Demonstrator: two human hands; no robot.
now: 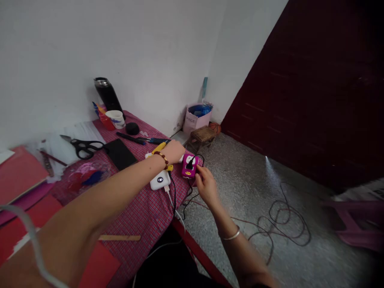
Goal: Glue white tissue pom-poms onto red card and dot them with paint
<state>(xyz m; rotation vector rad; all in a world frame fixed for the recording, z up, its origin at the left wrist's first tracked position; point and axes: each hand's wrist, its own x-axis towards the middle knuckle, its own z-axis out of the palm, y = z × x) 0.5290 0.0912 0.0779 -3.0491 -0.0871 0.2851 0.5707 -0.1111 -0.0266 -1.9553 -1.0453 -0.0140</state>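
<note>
A purple power socket box [185, 171] with a black plug [190, 163] in its face sits at the table's right edge. My right hand [207, 187] grips its right side with thumb and forefinger. My left hand [174, 152] reaches across to the box's upper left, knuckles up and fingers curled down. A small white piece [181, 159] shows under its fingers, too little to name. Below that wrist lies a white power bank [160, 181] with a lit display and a white cable [169, 197] plugged in. A yellow-handled tool [159, 148] lies beside the left hand.
The checked tablecloth [141, 216] bears black scissors [85, 148], a dark phone-like slab [120, 154], a paper cup [115, 118], a black flask [108, 94] and red paper [99, 266]. A wooden stool [203, 135] and coiled cord [282, 220] are on the floor.
</note>
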